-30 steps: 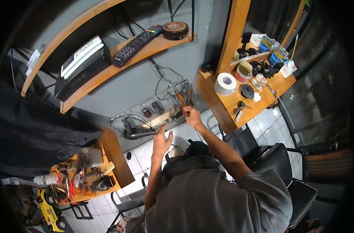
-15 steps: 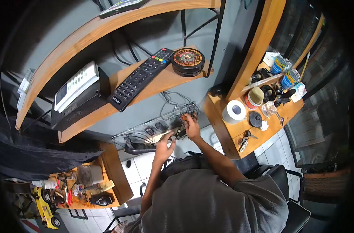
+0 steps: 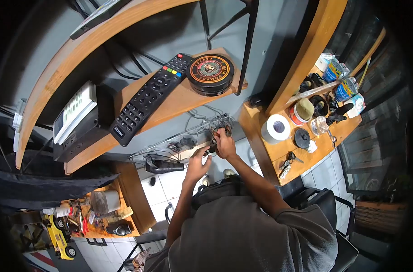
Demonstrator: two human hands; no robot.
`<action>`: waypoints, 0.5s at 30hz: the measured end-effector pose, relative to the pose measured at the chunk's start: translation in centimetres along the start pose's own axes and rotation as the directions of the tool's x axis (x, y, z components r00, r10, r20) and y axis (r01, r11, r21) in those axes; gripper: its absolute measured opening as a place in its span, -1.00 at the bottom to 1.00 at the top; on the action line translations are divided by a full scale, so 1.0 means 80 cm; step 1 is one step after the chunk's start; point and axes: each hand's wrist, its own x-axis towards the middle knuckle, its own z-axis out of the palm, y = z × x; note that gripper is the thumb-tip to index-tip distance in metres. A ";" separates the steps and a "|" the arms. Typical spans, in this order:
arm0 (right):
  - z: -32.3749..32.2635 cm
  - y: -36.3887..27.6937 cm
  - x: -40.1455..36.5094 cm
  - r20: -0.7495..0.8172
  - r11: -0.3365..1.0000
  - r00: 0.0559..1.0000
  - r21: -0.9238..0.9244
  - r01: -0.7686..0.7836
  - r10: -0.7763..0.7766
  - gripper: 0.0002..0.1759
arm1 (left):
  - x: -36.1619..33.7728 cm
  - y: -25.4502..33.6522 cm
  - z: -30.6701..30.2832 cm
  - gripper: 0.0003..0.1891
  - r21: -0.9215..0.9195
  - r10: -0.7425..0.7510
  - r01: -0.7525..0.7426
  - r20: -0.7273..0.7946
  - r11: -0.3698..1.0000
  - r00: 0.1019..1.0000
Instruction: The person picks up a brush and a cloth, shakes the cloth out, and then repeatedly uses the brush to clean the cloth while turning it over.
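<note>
My left hand (image 3: 196,168) is in the middle of the view, low beside a glass shelf (image 3: 159,147) on the wall. Its fingers and thumb close on a small dark object (image 3: 212,148) between my two hands, too small to name. Just to the right, my right hand (image 3: 225,145) is closed at the shelf's right end, beside a tangle of cables (image 3: 221,122). Whatever its fingers grip is hidden. A black hair dryer (image 3: 163,166) hangs or rests left of my left hand; its support is not clear.
Above, a wooden shelf (image 3: 168,119) carries a remote control (image 3: 150,97), a hair pomade tin (image 3: 211,75) and a black box (image 3: 84,129). At right, a wooden counter (image 3: 279,158) bears a white paper roll (image 3: 276,128) and jars. A cluttered wooden table (image 3: 136,199) stands left.
My left hand has moved up and right, closer to my right hand. The orange thing seen at my right fingers is out of sight. The camera view has shifted, and shoes now show below.
</note>
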 end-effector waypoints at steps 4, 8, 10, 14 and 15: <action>-0.006 -0.003 -0.002 -0.067 0.994 0.993 0.029 0.101 -0.099 -0.78 | 0.000 0.005 0.007 -0.63 -0.008 0.008 -0.008 -0.004 1.000 1.000; -0.020 -0.010 -0.006 -0.074 0.985 0.982 0.004 0.174 -0.173 -0.77 | -0.002 0.010 0.013 -0.63 -0.005 -0.027 0.027 0.014 1.000 1.000; -0.031 -0.021 -0.006 -0.080 0.985 0.982 -0.053 0.165 -0.169 -0.77 | -0.002 0.009 0.017 -0.63 -0.015 -0.018 0.019 0.010 1.000 1.000; -0.049 -0.030 -0.009 -0.127 0.966 0.960 -0.106 0.236 -0.248 -0.77 | -0.006 0.013 0.024 -0.53 -0.024 -0.047 0.048 0.033 0.999 0.998; -0.058 -0.038 -0.010 -0.118 0.969 0.961 -0.040 0.245 -0.248 -0.76 | -0.006 0.022 0.022 -0.32 -0.039 -0.115 0.118 0.075 0.992 0.991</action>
